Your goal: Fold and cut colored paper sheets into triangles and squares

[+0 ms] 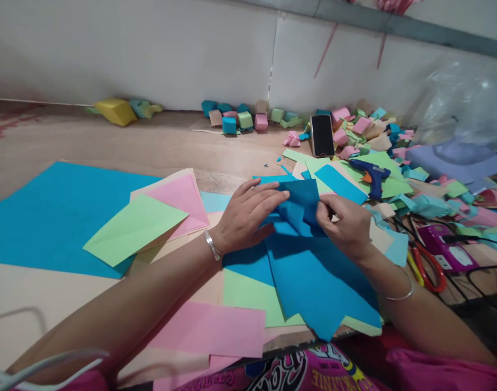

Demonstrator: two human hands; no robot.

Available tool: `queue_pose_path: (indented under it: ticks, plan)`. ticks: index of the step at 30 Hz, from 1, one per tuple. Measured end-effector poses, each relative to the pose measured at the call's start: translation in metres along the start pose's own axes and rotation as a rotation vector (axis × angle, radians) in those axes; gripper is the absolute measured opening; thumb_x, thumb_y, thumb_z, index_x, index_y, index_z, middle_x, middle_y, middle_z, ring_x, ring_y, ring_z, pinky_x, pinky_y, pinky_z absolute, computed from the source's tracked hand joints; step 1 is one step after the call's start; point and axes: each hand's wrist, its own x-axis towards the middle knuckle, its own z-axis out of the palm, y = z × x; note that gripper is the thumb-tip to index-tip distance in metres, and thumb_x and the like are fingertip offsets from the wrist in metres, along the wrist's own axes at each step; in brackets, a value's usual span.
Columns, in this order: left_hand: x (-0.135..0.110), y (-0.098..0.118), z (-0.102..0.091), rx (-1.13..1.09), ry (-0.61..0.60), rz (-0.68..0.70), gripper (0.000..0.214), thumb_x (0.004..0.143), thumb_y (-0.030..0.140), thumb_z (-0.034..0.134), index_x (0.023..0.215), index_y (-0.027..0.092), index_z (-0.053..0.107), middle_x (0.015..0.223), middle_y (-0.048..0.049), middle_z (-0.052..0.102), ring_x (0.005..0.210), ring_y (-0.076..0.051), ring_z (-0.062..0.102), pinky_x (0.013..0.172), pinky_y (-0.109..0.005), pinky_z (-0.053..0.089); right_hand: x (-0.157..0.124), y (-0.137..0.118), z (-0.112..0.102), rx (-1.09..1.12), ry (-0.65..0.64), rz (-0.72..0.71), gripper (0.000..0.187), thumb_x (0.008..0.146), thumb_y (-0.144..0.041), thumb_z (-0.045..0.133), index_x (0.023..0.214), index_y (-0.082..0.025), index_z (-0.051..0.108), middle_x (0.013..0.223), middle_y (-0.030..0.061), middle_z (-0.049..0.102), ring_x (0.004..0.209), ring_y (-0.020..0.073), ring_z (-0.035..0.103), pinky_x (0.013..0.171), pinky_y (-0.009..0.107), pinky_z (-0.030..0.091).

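Observation:
A folded piece of blue paper (301, 196) is held up between both hands over the middle of the table. My left hand (252, 212) lies with its fingers stretched along the paper's left part. At the right edge, my right hand (346, 222) pinches the paper between thumb and bent fingers. Beneath the hands is a larger blue sheet (321, 282) with a notched lower edge, resting on a green sheet (248, 296). A pink sheet (236, 328) lies nearer the body.
To the left are a big blue sheet (69, 217) and a green square (138, 228). A phone (322, 136), a blue glue gun (372, 175), red-handled scissors (429, 266) and a purple power strip (446, 247) with cables lie right. Small paper boxes (244, 120) line the wall.

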Motion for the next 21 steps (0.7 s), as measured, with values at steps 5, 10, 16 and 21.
queue_pose_path:
  ticks: [5, 10, 16, 21]
  plan:
    - [0.0, 0.002, -0.005, -0.061, 0.075, -0.016, 0.048, 0.089, 0.045, 0.06, 0.13, 0.019, 0.055, 0.119, -0.0116, 0.068, 0.122, -0.028, 0.058, 0.113, -0.049, 0.033, 0.001, 0.01, 0.003, 0.15, -0.006, 0.238, 0.019, 0.086, -0.031, 0.05, 0.073, -0.021, 0.06, 0.058, -0.0018, 0.051, 0.052, 0.0125, 0.044, 0.055, 0.027, 0.035]
    - [-0.001, -0.001, -0.003, -0.099, -0.016, -0.185, 0.026, 0.095, 0.038, 0.048, 0.094, 0.026, 0.07, 0.095, -0.0029, 0.074, 0.114, -0.024, 0.061, 0.113, -0.05, 0.03, 0.002, 0.024, 0.011, 0.503, 0.004, 0.497, 0.022, 0.085, -0.041, 0.055, 0.075, -0.021, 0.056, 0.057, -0.0045, 0.041, 0.053, 0.0123, 0.039, 0.052, 0.026, 0.035]
    - [0.002, 0.001, 0.006, -0.127, 0.038, -0.495, 0.029, 0.079, 0.039, 0.073, 0.1, 0.021, 0.064, 0.115, -0.0109, 0.057, 0.106, -0.025, 0.058, 0.087, -0.041, 0.051, 0.001, 0.019, 0.016, 0.915, -0.088, 0.612, 0.029, 0.085, -0.042, 0.059, 0.068, -0.023, 0.045, 0.059, -0.0059, 0.037, 0.054, 0.0108, 0.038, 0.054, 0.025, 0.041]
    - [0.005, -0.001, 0.003, -0.347, 0.161, -0.85, 0.066, 0.067, 0.033, 0.082, 0.124, 0.02, 0.051, 0.126, -0.0116, 0.051, 0.101, -0.022, 0.06, 0.081, -0.037, 0.055, -0.004, 0.015, 0.017, 0.992, -0.079, 0.543, 0.025, 0.084, -0.036, 0.062, 0.068, -0.022, 0.049, 0.061, -0.0057, 0.038, 0.054, 0.0098, 0.037, 0.053, 0.024, 0.04]
